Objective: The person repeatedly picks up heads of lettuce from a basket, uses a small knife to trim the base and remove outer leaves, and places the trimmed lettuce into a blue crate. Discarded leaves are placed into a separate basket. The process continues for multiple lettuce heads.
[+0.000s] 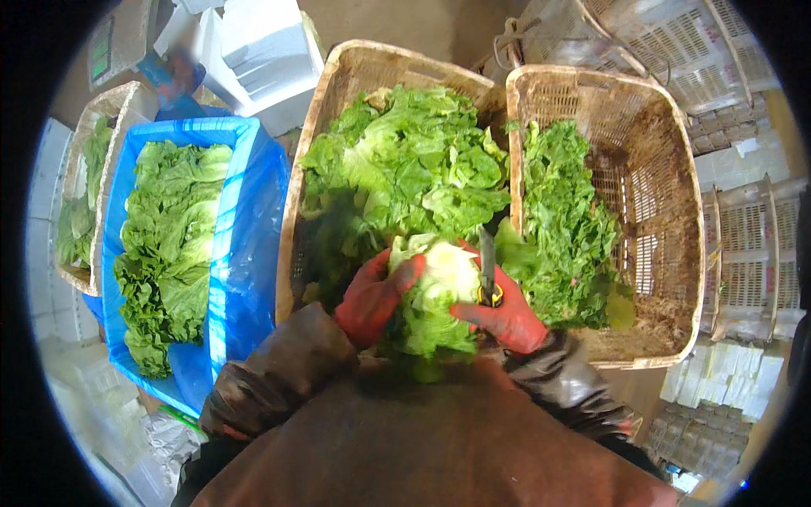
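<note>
My left hand [379, 298], in a red glove, grips the left side of a lettuce head [437, 291] whose pale cut base faces up. In my right hand [504, 314], also red-gloved, is a knife [486, 260] with a dark blade pointing away from me and a black and yellow handle; its fingers also touch the lettuce. Both hands are over the near edge of a dirty plastic crate [293, 209] heaped with lettuce [405, 158]. Green leaves [516, 250], blurred, hang just right of the blade.
To the right, a second dirty crate [694, 222] holds loose leaves [564, 222]. On the left stands a blue-lined crate [218, 253] of stacked lettuce [174, 241], beside another lettuce crate [104, 209]. White foam boxes [272, 57] and part of another person [174, 79] are beyond; stacked crates [741, 241] line the right.
</note>
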Tool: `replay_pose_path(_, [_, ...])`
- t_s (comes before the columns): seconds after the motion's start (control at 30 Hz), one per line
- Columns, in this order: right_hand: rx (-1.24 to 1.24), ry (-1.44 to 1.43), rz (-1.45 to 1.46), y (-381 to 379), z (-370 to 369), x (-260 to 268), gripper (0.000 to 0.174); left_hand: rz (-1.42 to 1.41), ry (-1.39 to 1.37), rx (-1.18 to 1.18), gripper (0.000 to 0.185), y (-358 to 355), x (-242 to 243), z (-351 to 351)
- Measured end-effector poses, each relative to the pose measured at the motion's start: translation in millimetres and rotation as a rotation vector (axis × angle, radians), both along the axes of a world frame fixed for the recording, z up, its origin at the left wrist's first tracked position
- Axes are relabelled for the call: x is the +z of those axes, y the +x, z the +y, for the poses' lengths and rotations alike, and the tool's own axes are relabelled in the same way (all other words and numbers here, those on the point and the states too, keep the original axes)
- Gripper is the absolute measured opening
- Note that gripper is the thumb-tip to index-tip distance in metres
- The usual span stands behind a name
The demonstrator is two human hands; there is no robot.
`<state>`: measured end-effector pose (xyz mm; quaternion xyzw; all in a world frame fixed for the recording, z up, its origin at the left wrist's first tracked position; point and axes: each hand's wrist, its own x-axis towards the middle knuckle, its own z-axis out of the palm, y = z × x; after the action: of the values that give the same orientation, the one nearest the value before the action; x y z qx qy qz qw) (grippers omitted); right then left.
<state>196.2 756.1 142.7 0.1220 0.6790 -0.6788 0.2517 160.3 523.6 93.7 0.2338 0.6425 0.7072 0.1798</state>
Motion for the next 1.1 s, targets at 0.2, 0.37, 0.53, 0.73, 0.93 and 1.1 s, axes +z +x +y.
replay_pose_path(0.2, [-0.091,-0.547,-0.111,-10,30,-27,0.074,-0.365,-0.18,-0.097,0.026,-40,69,11])
replay_pose_path(0.37, [-0.059,-0.377,0.068,-24,49,-14,0.06,-0.344,-0.479,0.102,0.034,-57,58,-18])
replay_pose_path(0.53, [-0.206,-0.388,0.024,-31,32,-2,0.053,0.317,-0.598,0.138,0.094,-51,-7,-50])
replay_pose_path(0.73, [0.269,0.161,0.31,-72,-45,5,0.044,-0.603,0.513,0.11,0.108,10,13,-41])
replay_pose_path(0.93, [0.231,0.165,0.207,-68,-93,36,0.042,-0.342,0.36,0.411,0.108,31,50,-235])
replay_pose_path(1.1, [0.214,0.047,-0.124,-27,-97,-15,0.043,0.276,-1.02,0.305,0.089,97,4,-374])
